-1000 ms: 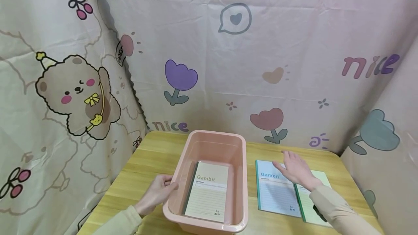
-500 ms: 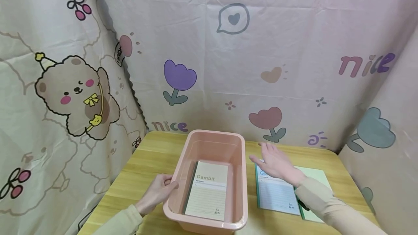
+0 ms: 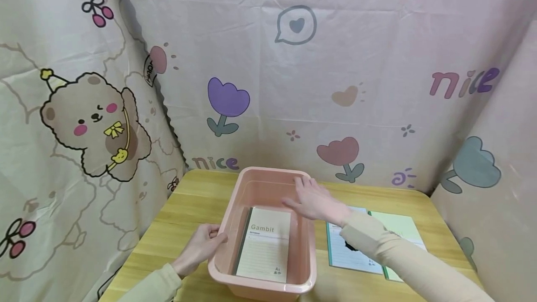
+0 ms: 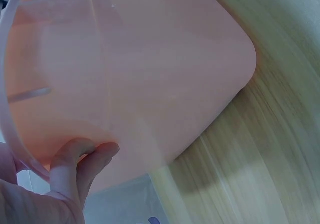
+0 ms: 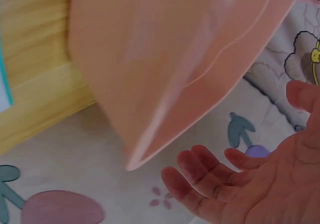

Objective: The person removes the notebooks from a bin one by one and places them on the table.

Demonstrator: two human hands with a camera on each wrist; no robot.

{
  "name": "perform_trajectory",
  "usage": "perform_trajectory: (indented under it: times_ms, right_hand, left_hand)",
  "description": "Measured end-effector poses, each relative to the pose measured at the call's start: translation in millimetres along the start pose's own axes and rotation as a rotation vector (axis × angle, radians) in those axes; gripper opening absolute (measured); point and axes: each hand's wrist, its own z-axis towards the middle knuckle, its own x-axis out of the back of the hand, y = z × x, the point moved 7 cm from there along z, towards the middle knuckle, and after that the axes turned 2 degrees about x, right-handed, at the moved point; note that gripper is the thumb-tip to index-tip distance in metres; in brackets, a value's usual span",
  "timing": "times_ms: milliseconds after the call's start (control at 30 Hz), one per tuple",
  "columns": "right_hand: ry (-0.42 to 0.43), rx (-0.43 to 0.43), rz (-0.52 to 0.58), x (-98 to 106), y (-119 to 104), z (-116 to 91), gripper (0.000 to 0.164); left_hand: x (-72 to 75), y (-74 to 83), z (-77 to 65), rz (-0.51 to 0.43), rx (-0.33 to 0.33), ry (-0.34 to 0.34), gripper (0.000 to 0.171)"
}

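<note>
A pink plastic bin (image 3: 311,246) sits on the wooden table, its long sides running away from me. Inside lies a cream notebook (image 3: 267,248) marked "Gambit". My left hand (image 3: 201,248) grips the bin's left rim, thumb over the edge; in the left wrist view the fingers (image 4: 70,166) curl against the bin's outer wall. My right hand (image 3: 316,202) holds nothing and reaches over the bin's right rim near the far corner. In the right wrist view its fingers (image 5: 207,166) are spread and relaxed, apart from the bin's rim.
Right of the bin lie a blue notebook (image 3: 346,260) and a green notebook (image 3: 383,218), both partly covered by my right arm. A patterned cloth (image 3: 260,139) hangs close behind the table (image 3: 159,227) and at both sides.
My right hand has moved left, from above the blue and green notebooks to over the bin's right rim. The left hand stays on the left rim, and the bin has not moved on the table.
</note>
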Motion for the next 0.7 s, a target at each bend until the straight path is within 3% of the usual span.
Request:
perform_trajectory:
  times_ms: [267, 533, 700]
  right_hand:
    - [0.01, 0.074, -0.041, 1, -35, 28, 0.069]
    - [-0.089, -0.031, 0.037, -23, -42, 54, 0.082]
    - [-0.089, -0.08, 0.019, -36, -47, 69, 0.081]
  left_hand:
    - [1.2, -1.5, 0.4, -0.001, -0.002, -0.004, 0.043]
    - [0.5, -0.2, 0.8, 0.005, -0.029, -0.021, 0.042]
    - [0.4, 0.7, -0.2, -0.013, -0.041, -0.031, 0.043]
